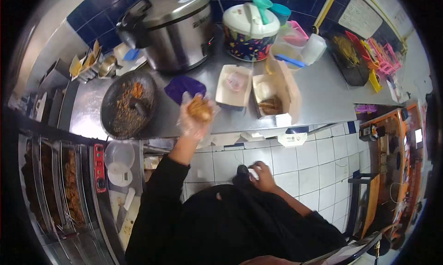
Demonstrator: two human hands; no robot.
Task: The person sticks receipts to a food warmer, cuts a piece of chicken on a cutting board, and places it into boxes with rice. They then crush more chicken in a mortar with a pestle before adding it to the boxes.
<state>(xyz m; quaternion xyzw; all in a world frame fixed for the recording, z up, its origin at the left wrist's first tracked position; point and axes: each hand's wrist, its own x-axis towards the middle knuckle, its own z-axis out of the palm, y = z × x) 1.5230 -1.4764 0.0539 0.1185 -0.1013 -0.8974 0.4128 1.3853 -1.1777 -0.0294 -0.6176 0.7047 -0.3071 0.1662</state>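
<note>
My left hand [196, 122], in a clear plastic glove, holds a golden-brown piece of food [200, 109] above the steel counter's front part. Just behind it lies a dark purple cloth or bag [184, 89]. My right hand [263, 177] hangs low before my body, fingers curled; a small pale thing shows by them, too unclear to name. An open paper box [227, 97] with a small pinkish packet [236, 81] stands right of my left hand. Beside it, another open box [292, 99] contains white food [266, 90] and brown pieces [270, 106].
A stone mortar [107, 103] with reddish-brown paste and a pestle stands left on the counter [170, 125]. Behind are a large steel cooker [180, 39] and a patterned container [247, 43]. Food trays [55, 182], a scale [119, 176] and a knife [122, 214] are lower left.
</note>
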